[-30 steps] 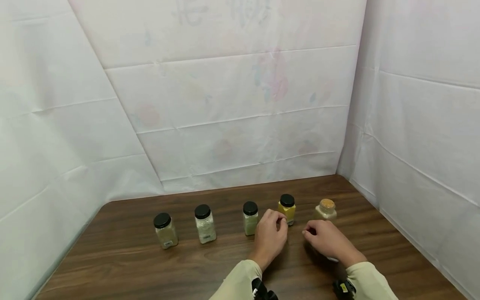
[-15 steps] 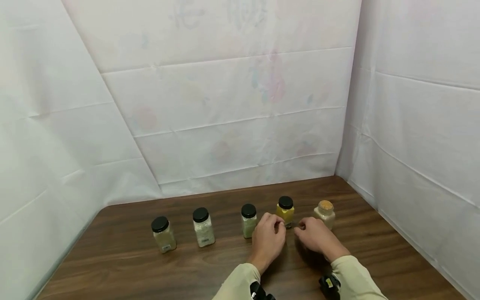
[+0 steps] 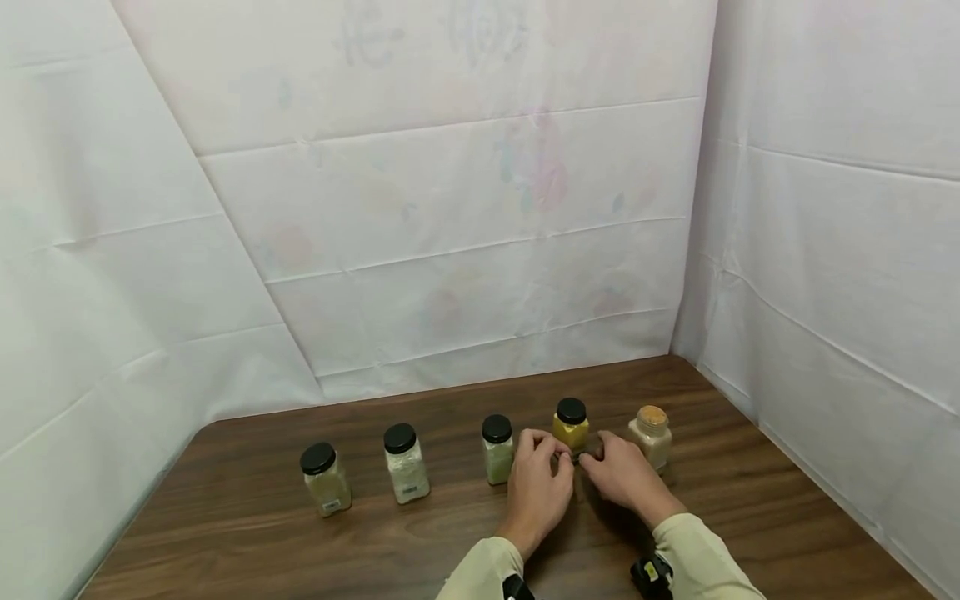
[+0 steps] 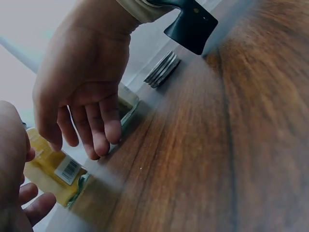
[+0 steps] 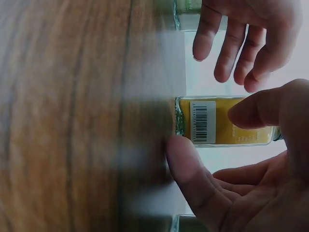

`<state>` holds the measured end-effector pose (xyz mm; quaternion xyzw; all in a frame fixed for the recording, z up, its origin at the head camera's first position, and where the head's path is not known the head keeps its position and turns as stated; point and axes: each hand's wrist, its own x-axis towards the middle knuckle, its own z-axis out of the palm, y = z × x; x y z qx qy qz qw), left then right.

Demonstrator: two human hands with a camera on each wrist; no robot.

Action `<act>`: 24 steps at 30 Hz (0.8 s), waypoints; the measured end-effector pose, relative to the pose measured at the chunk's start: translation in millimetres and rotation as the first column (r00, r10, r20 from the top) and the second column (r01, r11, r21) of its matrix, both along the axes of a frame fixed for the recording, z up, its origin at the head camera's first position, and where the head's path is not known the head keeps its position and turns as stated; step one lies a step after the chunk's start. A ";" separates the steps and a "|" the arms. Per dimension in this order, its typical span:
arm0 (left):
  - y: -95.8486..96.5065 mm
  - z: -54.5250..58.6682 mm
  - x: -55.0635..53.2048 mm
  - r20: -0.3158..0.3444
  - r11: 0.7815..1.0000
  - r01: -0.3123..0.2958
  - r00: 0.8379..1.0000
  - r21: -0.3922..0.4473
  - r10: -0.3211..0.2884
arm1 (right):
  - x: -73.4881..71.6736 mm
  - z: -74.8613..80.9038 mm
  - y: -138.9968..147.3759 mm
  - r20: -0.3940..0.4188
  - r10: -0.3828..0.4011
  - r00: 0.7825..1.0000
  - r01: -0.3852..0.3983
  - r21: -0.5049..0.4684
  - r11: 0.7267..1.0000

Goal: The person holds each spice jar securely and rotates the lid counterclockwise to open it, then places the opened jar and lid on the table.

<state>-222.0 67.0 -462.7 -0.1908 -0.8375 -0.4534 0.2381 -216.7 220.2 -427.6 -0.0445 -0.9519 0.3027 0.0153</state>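
My left hand and right hand hover close together, in front of a square glass jar of yellow powder with a black cap. Both hands have loosely bent fingers, and nothing shows clearly between them. In the right wrist view, the fingers of my left hand hang apart, and my right hand's thumb and fingers partly overlap the view of the yellow jar's barcode side. Just beyond my right hand stands a pale-filled jar with an orange-tan top and no black cap.
To the left stand a green-filled jar, a pale green one and a tan-green one, all black-capped. A ridged silvery disc lies on the wooden table. White cloth hangs behind and at both sides.
My right hand has moved left, closer to my left hand, which has barely moved. The jars keep their places on the table; the head view has tilted up slightly.
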 end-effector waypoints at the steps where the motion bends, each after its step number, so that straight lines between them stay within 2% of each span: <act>1: -0.2 0.2 0.1 0.005 1.000 0.004 1.000 0.012 -0.005 | -0.3 -1.3 -0.1 -0.005 -0.001 1.000 0.001 0.001 1.000; 4: -0.2 1.2 0.4 0.029 0.999 0.020 0.999 0.041 -0.021 | 0.3 -2.9 -0.5 -0.024 0.003 1.000 -0.003 -0.011 1.000; 11: 0.5 2.4 0.0 0.144 0.993 0.057 0.987 0.106 -0.072 | -0.4 -4.7 -1.9 -0.048 0.025 0.999 -0.027 -0.047 0.999; 18: 0.3 4.6 -3.0 0.220 0.991 0.043 0.973 0.129 -0.071 | -2.0 -6.2 -1.4 -0.045 0.049 0.998 -0.052 -0.071 0.996; 24: 5.9 8.8 -6.5 0.243 0.990 0.045 0.967 0.137 -0.077 | -1.4 -8.6 -0.3 -0.062 0.063 0.996 -0.068 -0.082 0.994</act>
